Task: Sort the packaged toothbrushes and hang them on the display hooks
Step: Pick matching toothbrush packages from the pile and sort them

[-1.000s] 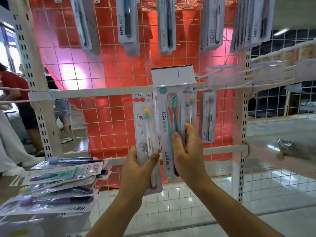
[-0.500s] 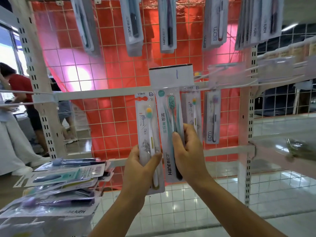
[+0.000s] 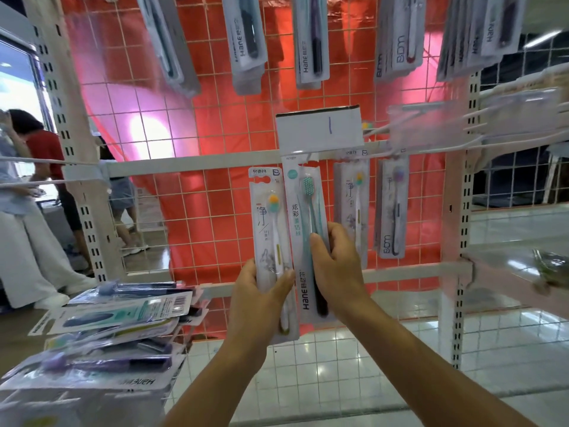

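Both my forearms reach up from the lower edge of the frame toward centre. My left hand is raised, thumb across the front, fingers curled behind, gripping. My right hand sits just beside it, slightly higher, thumb forward, pinching.

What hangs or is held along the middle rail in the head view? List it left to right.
White pack with the orange-tipped brush, gripped by the left hand → teal Hane pack, gripped by the right hand → hanging white pack with an orange-tipped brush → hanging BDM pack with a purple-tipped brush.
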A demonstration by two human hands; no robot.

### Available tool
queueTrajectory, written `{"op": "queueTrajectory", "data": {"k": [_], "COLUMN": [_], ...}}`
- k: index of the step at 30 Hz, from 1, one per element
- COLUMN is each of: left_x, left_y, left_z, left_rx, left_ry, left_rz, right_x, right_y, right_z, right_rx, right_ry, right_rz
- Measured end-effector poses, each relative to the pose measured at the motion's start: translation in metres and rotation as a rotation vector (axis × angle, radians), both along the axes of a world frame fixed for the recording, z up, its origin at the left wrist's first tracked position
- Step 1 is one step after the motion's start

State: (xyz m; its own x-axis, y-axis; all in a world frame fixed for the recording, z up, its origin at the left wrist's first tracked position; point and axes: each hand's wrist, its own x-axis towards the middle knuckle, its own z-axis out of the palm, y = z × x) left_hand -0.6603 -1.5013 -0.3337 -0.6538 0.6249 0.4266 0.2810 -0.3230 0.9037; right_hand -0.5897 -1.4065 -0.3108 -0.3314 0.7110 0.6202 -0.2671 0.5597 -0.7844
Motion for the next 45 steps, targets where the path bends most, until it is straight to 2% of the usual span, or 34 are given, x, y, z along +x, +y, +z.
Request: {"op": "queueTrajectory", "data": {"k": [13, 19, 22, 26, 31, 35, 42, 45], "left_x": [0.002, 0.003, 0.004, 0.012, 0.03, 0.041, 0.061, 0.071], "left_y": [0.016, 0.02, 0.021, 0.023, 0.03, 0.035, 0.042, 0.047], "left_z": [-0.002, -0.006, -0.008, -0.012, -0.014, -0.011, -0.004, -0.002], "left_rx": [-0.036, -0.038, -0.051, -0.073, -0.09, -0.048, 0.022, 0.032], "left_ry": [0.019, -0.01, 0.01, 0.02, 0.023, 0.024, 0.096, 0.145], "left_rz": [0.079, 0.067, 0.087, 0.07, -0.02, -0.091, -0.192, -0.24], "right_x": [-0.05, -0.058, -0.052, -0.028, 0.009, 0.035, 0.064, 0.072], "right_y": [0.072, 0.08, 0.081, 0.069, 0.043, 0.028, 0.025, 0.027], "right_z": [0.003, -0.005, -0.018, -0.03, -0.022, -0.003, 0.014, 0.016], "right_rx": [0.005, -0.08, -0.046, 0.002, -0.15, -0.17, -0.064, 0.011], "right_ry": [-0.212, -0.236, -0.248, -0.109, 0.024, 0.117, 0.146, 0.167], "right_rz": [-0.123, -0.08, -0.095, -0.131, 0.093, 0.15, 0.279, 0.215]}}
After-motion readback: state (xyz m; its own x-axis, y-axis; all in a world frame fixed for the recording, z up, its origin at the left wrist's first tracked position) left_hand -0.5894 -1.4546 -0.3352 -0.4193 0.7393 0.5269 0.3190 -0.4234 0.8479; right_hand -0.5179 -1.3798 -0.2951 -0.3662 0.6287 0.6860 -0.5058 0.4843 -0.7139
